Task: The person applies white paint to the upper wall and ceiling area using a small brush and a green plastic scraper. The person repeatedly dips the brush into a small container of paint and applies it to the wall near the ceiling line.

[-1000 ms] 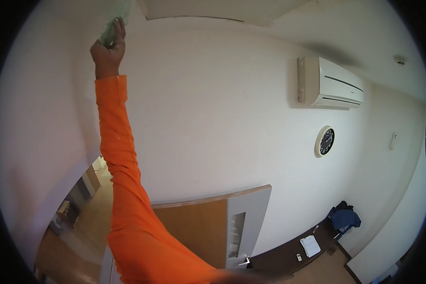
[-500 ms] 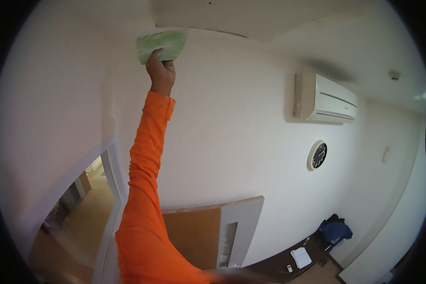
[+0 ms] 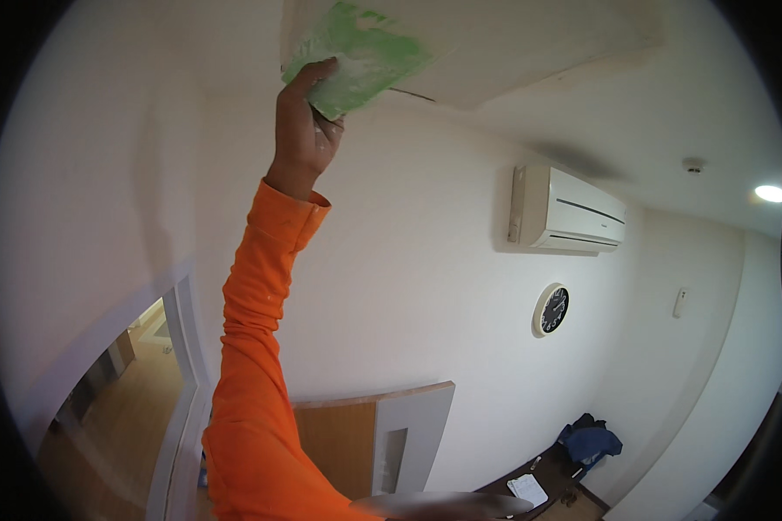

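My left hand (image 3: 306,139) is raised high on an outstretched arm in an orange sleeve. It grips a green plastic spreader (image 3: 369,62) smeared with white filler, thumb across the near face and the other fingers largely hidden. White spots mark the fingers. The spreader is at the ceiling panel (image 3: 530,43), close to where it meets the wall; whether its edge touches is unclear. A dark gap (image 3: 413,95) shows along that joint, just right of the spreader. My right hand is not in view.
A wall-mounted air conditioner (image 3: 573,211) and a round clock (image 3: 551,310) are to the right. Below, a wood-and-grey door panel (image 3: 417,434) stands by the wall near a dark table (image 3: 543,469) with papers (image 3: 527,491). An opening (image 3: 126,391) lies lower left. Something grey blurs the bottom edge.
My view has shifted, so the clock and air conditioner sit lower and further left. The left hand looks larger, and the spreader has tilted and now overlaps the ceiling panel.
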A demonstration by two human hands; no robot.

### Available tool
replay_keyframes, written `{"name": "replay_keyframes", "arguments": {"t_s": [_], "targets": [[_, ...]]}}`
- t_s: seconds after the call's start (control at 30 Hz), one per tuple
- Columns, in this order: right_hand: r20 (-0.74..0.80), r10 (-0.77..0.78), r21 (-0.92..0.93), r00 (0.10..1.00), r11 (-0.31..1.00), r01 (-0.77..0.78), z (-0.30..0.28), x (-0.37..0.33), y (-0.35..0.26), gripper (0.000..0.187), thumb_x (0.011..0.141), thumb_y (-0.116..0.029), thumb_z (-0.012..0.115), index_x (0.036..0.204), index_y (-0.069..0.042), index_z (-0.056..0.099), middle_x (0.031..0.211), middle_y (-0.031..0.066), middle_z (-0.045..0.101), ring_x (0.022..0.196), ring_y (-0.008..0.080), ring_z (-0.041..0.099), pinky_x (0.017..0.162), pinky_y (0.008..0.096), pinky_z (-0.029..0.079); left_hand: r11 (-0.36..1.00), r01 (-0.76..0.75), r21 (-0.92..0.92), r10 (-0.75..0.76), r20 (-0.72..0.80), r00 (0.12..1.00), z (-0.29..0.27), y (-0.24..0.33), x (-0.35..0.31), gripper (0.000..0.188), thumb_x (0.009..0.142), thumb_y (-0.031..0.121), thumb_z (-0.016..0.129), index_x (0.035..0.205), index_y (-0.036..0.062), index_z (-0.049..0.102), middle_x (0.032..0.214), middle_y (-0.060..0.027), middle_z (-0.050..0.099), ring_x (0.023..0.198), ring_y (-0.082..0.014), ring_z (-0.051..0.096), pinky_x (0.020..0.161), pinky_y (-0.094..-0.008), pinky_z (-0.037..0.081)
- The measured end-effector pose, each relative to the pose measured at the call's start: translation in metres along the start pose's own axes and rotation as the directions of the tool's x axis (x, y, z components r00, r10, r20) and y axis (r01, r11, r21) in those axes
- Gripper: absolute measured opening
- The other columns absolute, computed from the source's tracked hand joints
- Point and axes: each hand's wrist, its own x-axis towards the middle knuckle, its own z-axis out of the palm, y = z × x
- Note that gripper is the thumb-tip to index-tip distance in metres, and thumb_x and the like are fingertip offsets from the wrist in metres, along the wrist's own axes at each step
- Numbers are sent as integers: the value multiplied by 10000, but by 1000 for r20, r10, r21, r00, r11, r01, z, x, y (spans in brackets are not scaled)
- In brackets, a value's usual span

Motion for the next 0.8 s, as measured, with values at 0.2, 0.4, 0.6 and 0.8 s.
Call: {"name": "replay_keyframes", "arguments": {"t_s": [0.2,0.4,0.6,0.8], "targets": [[-47,-59,10,997,998,60,1,-10,10,280,941,-297,713,1132,-102,649,983,184,725,913,364,711,783,453,556,998,55,-40,-49,130,990,-44,51,49,167,962,33,615,1053,-104,642,995,-159,683,913,-226,702,759,-223,636],[-67,-130,-7,989,991,130,5,-6,14,251,948,-253,713,1138,-105,644,945,174,715,853,335,697,766,427,554,940,293,-176,-272,137,953,-65,83,53,174,967,1,551,1010,-168,567,1101,-281,610,1060,-285,672,804,-248,664],[56,-68,85,996,994,63,4,5,-15,247,960,-251,704,1151,-108,639,947,175,708,847,300,691,768,412,549,984,166,68,-155,-146,977,-104,79,23,199,960,58,574,1068,-108,555,1080,-209,625,1044,-276,673,864,-307,652],[114,-12,102,993,995,0,4,6,-25,223,982,-262,662,1117,-88,631,937,164,699,846,287,670,766,414,534,956,111,271,-26,-299,954,-116,54,-18,265,954,101,615,1188,-12,561,1197,-118,618,1104,-233,642,963,-359,571]]}}
